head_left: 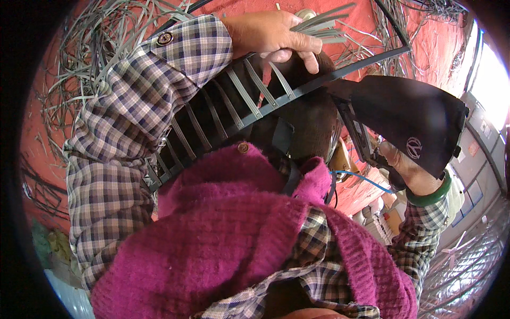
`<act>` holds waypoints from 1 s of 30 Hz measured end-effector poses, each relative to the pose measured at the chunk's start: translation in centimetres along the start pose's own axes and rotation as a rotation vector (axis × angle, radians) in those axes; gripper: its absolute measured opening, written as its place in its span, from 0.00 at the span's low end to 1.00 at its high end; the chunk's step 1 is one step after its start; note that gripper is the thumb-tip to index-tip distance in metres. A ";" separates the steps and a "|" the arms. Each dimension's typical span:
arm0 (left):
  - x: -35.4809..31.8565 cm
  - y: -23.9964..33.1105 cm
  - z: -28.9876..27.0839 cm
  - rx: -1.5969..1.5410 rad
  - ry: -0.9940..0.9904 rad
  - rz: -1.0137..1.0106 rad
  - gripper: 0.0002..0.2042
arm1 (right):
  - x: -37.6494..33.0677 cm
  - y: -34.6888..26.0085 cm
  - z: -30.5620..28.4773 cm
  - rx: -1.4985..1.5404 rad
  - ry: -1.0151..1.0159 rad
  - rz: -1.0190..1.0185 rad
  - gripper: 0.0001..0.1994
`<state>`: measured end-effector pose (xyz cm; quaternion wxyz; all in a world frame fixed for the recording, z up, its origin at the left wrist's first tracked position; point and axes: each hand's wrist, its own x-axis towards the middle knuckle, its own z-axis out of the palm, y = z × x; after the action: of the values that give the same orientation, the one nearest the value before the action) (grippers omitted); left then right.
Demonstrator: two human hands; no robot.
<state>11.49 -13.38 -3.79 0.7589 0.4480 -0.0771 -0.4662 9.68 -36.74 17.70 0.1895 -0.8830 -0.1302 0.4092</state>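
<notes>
A bundle of flat grey-green strips (325, 31) sticks out to the right from my left hand (276, 38), whose fingers are closed round it above a dark frame (366, 65). Several similar strips (243, 91) run across the frame in a row, their ends fixed along its near bar. At the right, my right hand (413, 164) grips a black staple gun (408, 114) by its handle. The gun's nose points left, close to the frame's bar. Its body hides some of my right fingers.
Loose strips (119, 45) lie heaped on the red floor (45, 119) at the far left, with more at the far right. A blue hose (364, 179) runs beside the staple gun. Bundled metallic-looking strips (467, 271) lie at the lower right.
</notes>
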 end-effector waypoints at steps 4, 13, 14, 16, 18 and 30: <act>-0.7 0.3 0.2 -0.085 0.005 -0.020 0.17 | 0.0 0.0 0.1 0.061 0.011 0.012 0.19; 0.3 1.7 -0.2 0.515 -0.018 -0.166 0.15 | -0.2 0.1 0.2 0.088 -0.001 0.007 0.19; 0.4 2.1 -0.3 0.616 -0.038 -0.122 0.17 | -0.2 0.1 0.2 0.087 -0.003 0.005 0.19; 0.6 2.6 -0.4 0.728 -0.017 -0.234 0.18 | -0.2 0.1 0.2 0.087 -0.002 0.003 0.19; 0.6 2.8 -0.2 0.761 -0.030 -0.292 0.20 | -0.2 0.0 0.2 0.089 -0.008 0.002 0.19; 1.1 1.5 0.5 0.797 -0.055 -0.171 0.18 | -0.9 0.7 1.1 -0.076 0.033 -0.070 0.19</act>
<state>12.85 -14.28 -2.69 0.4819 0.6992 -0.2346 -0.4731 8.31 -37.48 17.35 0.1723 -0.8909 -0.1734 0.3827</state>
